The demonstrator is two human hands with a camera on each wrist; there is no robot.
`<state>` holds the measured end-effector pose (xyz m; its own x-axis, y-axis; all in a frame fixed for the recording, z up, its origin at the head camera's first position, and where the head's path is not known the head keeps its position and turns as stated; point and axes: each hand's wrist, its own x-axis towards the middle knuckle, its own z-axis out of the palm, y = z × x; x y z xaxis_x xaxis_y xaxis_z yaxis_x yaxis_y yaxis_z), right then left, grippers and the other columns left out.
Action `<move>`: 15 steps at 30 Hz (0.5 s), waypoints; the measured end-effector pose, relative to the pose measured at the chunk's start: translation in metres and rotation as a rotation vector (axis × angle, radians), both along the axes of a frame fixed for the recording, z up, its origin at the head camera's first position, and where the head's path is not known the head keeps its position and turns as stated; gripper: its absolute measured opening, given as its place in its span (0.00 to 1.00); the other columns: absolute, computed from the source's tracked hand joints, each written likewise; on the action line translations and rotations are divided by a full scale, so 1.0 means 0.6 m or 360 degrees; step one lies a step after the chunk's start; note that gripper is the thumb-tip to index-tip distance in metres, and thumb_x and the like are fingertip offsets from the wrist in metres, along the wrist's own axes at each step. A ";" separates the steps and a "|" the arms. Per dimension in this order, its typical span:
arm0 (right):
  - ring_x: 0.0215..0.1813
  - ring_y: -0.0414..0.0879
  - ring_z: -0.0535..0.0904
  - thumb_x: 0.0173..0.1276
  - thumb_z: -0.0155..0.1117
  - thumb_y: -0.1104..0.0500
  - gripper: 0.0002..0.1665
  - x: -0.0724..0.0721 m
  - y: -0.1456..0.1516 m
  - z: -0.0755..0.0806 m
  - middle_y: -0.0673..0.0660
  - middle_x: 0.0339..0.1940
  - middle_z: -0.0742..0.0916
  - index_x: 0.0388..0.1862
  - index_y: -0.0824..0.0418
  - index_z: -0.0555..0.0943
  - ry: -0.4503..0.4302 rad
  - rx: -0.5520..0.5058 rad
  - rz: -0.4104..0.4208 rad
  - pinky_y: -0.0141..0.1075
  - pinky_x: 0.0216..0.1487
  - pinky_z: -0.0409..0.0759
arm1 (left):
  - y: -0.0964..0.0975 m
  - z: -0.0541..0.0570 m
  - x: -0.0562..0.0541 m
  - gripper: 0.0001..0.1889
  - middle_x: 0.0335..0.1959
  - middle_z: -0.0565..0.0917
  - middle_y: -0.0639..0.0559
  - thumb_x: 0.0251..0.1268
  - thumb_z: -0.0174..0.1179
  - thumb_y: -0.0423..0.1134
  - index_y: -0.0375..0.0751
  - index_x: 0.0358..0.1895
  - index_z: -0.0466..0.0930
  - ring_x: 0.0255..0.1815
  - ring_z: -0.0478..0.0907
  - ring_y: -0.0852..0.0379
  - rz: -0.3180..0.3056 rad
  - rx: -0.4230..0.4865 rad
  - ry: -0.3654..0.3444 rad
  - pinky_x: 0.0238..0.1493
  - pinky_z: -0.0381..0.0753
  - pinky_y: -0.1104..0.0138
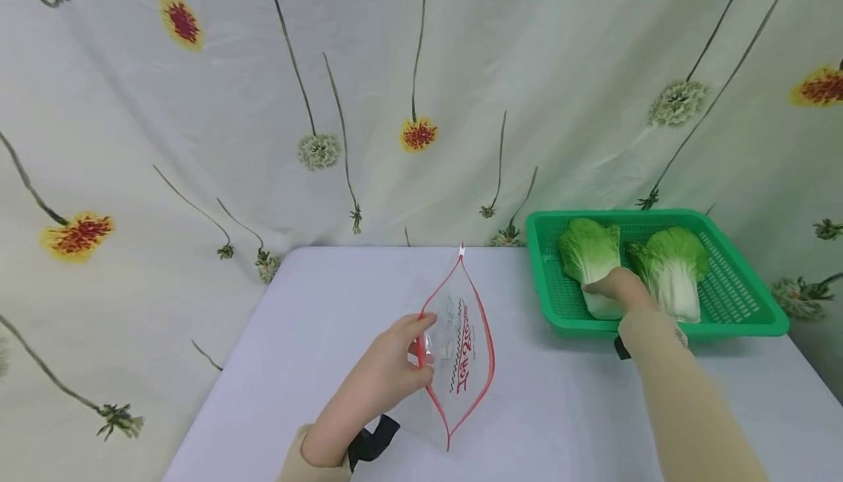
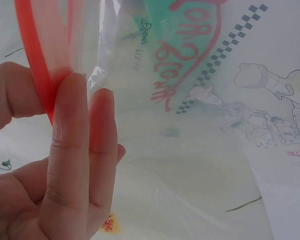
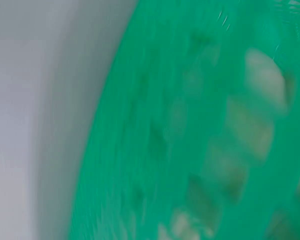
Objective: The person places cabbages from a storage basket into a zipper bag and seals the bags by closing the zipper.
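My left hand (image 1: pixel 402 365) pinches one red edge of a clear zip bag (image 1: pixel 470 350), which stands upright with its red-rimmed mouth spread apart. In the left wrist view, the fingers (image 2: pixel 70 150) lie along the red strip, and printed red letters and cartoon figures show on the bag. My right hand (image 1: pixel 626 292) reaches into a green basket (image 1: pixel 549 306), its thumb over the white stem of the left napa cabbage (image 1: pixel 589 248). The other fingers are hidden, so I cannot tell whether they grip it. The right wrist view is blurred, mostly green basket wall (image 3: pixel 125 150).
A second napa cabbage (image 1: pixel 681 262) lies in the basket to the right of the first. The basket stands at the back right of the white table (image 1: pixel 329 306). Behind the table hangs a flower-patterned cloth (image 1: pixel 369 102).
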<state>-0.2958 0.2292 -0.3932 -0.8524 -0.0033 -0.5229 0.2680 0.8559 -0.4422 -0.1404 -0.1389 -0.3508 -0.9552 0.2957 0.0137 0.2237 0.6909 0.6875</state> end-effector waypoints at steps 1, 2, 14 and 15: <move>0.68 0.78 0.61 0.74 0.51 0.47 0.48 0.003 0.001 -0.005 0.87 0.67 0.60 0.67 0.90 0.53 0.0019 0.0008 -0.0019 0.61 0.65 0.69 | 0.001 -0.001 0.001 0.35 0.64 0.75 0.41 0.51 0.64 0.24 0.31 0.68 0.69 0.44 0.77 0.52 -0.0004 0.0001 0.0000 0.30 0.78 0.73; 0.67 0.78 0.62 0.73 0.52 0.47 0.48 0.005 0.003 -0.010 0.87 0.67 0.61 0.67 0.90 0.54 0.0042 0.0010 -0.0043 0.60 0.64 0.70 | 0.001 -0.001 0.002 0.35 0.63 0.75 0.41 0.51 0.64 0.24 0.31 0.68 0.69 0.43 0.77 0.52 -0.0007 -0.0005 0.0005 0.30 0.78 0.73; 0.68 0.73 0.62 0.68 0.53 0.31 0.64 0.028 0.030 -0.006 0.83 0.72 0.57 0.74 0.82 0.44 0.0186 -0.0361 -0.0299 0.61 0.64 0.69 | 0.005 0.002 -0.001 0.35 0.62 0.76 0.43 0.51 0.65 0.24 0.33 0.68 0.70 0.42 0.77 0.53 0.0006 -0.0028 0.0036 0.29 0.78 0.73; 0.69 0.73 0.61 0.67 0.52 0.29 0.66 0.031 0.030 0.001 0.82 0.74 0.54 0.75 0.81 0.41 0.0180 -0.0403 -0.0307 0.61 0.66 0.68 | 0.005 0.003 -0.001 0.35 0.62 0.76 0.43 0.51 0.65 0.24 0.33 0.68 0.71 0.42 0.77 0.53 0.0010 -0.0030 0.0034 0.29 0.78 0.73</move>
<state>-0.2772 0.2472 -0.3925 -0.9024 0.0461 -0.4284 0.3517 0.6531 -0.6706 -0.1409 -0.1358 -0.3487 -0.9567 0.2898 0.0284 0.2335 0.7051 0.6696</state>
